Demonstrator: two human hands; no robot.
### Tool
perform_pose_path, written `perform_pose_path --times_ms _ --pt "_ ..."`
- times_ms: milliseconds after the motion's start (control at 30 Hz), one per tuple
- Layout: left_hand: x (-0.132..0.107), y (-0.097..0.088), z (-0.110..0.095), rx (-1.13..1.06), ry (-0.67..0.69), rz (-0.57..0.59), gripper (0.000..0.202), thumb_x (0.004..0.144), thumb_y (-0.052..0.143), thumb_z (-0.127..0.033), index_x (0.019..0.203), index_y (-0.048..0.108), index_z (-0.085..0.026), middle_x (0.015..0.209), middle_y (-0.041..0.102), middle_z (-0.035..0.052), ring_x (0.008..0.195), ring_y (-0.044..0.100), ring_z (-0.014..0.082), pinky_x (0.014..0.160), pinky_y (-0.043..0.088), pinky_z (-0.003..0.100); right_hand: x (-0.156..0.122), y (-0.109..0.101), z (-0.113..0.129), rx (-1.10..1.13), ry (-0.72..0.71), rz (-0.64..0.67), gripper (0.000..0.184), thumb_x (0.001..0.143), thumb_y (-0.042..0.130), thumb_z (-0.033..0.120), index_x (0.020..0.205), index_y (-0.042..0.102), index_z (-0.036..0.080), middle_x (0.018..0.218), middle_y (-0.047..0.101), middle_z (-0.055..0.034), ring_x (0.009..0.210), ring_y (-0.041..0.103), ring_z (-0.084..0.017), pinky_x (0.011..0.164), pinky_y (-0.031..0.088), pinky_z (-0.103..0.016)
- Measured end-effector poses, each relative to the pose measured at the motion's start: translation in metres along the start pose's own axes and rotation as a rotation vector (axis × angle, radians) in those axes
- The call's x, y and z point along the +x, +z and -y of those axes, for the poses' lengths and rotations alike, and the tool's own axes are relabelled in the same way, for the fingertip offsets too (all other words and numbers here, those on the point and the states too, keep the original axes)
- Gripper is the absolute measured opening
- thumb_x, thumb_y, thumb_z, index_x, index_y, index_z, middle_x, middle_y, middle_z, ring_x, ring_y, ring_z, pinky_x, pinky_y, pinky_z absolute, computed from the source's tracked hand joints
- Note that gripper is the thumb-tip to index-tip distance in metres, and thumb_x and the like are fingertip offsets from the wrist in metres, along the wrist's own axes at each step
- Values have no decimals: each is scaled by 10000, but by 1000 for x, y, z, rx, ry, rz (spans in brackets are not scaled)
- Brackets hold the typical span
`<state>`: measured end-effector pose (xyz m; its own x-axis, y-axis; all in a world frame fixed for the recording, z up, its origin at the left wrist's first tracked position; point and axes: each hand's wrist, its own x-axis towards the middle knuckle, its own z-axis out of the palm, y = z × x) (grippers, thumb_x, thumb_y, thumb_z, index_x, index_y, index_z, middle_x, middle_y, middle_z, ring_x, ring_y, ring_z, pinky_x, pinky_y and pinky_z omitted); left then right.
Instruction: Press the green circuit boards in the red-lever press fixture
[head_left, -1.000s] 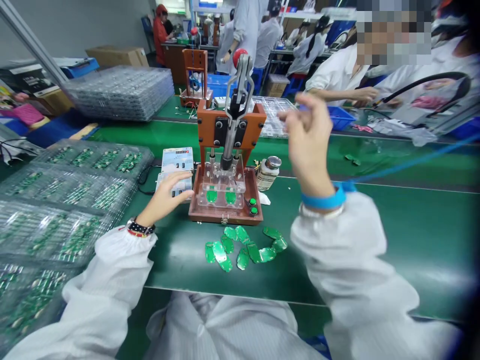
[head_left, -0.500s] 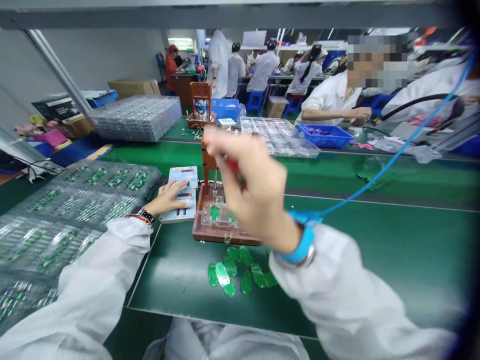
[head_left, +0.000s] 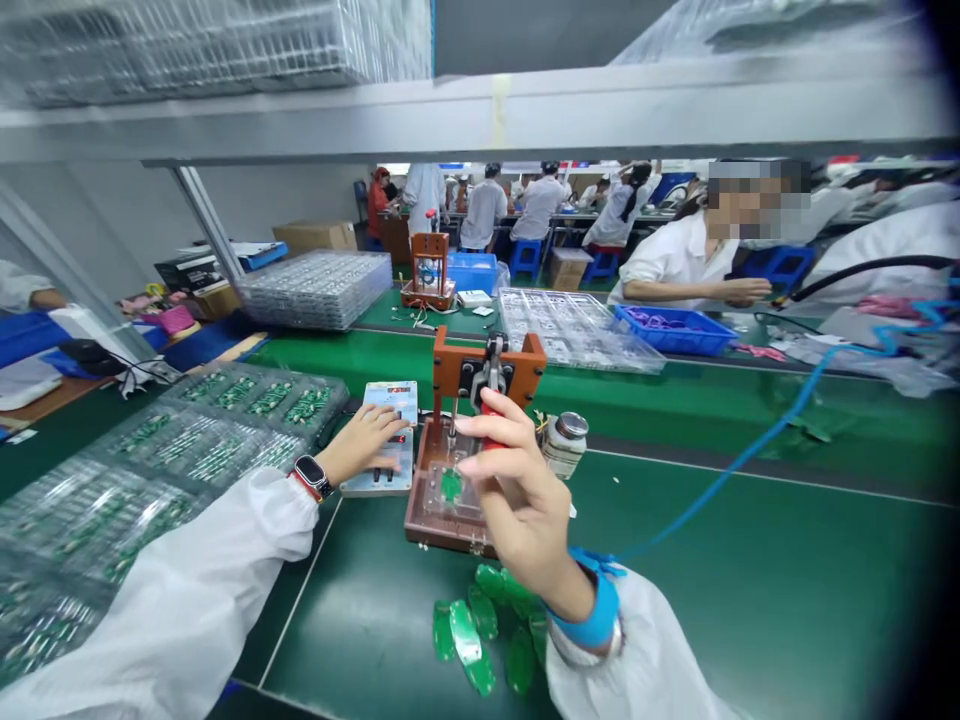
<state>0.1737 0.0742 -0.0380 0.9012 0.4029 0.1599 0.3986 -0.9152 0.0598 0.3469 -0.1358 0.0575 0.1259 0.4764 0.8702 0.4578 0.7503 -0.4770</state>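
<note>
"Where's the press?"

"Straight ahead of me on the green bench: an orange frame on a brown base. A clear plate lies on the base, with a green board showing in it."

"And the right grip?"

"My right hand is curled around the red handle — fingers bent over it, red showing between them. That hand hides the rest of the plate, so I can't tell what sits there."

"The left?"

"My left hand is over two pale-blue boxes just left of the press, fingers spread, nothing held. Whether a finger presses a button, I can't tell."

"What's around those?"

"A jar just right of the press. Nearer me, loose green boards lie in a cluster, partly hidden by my right arm. To the left, clear trays of small boards."

"Further out?"

"A stack of clear trays, a second orange press, then a blue basket with purple things in it. Behind that sits a person in white — hands close together, what they hold too small to make out."
</note>
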Motion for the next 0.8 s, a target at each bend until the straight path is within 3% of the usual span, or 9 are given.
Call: perform_pose_path --times_ms 233,333,500,800 --pt "-10 11 23 -199 -201 114 832 788 698 -438 1478 265 -270 1481 390 127 1370 310 342 1058 304 483 2 -9 1 48 28 38 304 861 427 -15 818 588 239 1069 647 6 1268 442 -223 1015 410 -452" --pt "-6 12 28 -243 -214 154 1026 688 767 -495 1505 196 -252 1509 339 144 1383 284 362 1082 272 490 0 -7 0 36 21 13 287 858 434 -10 802 580 231 1075 642 2 1272 442 -227 1007 421 -445" --pt "-1 6 29 -349 -216 249 1261 537 799 -626 1523 107 -255 1546 249 159 1427 119 405 1118 124 547 -1 -4 -1 -19 -12 -15 262 840 455 -5 785 571 223 1055 647 -24 1244 478 -252 949 470 -465" --pt "-10 20 26 -457 -244 272 1277 531 719 -748 1525 108 -228 1568 144 191 1434 22 418 1112 53 589 -1 -7 -3 -90 -86 -12 250 796 501 -16 775 585 218 1025 665 -38 1202 522 -260 931 479 -440"
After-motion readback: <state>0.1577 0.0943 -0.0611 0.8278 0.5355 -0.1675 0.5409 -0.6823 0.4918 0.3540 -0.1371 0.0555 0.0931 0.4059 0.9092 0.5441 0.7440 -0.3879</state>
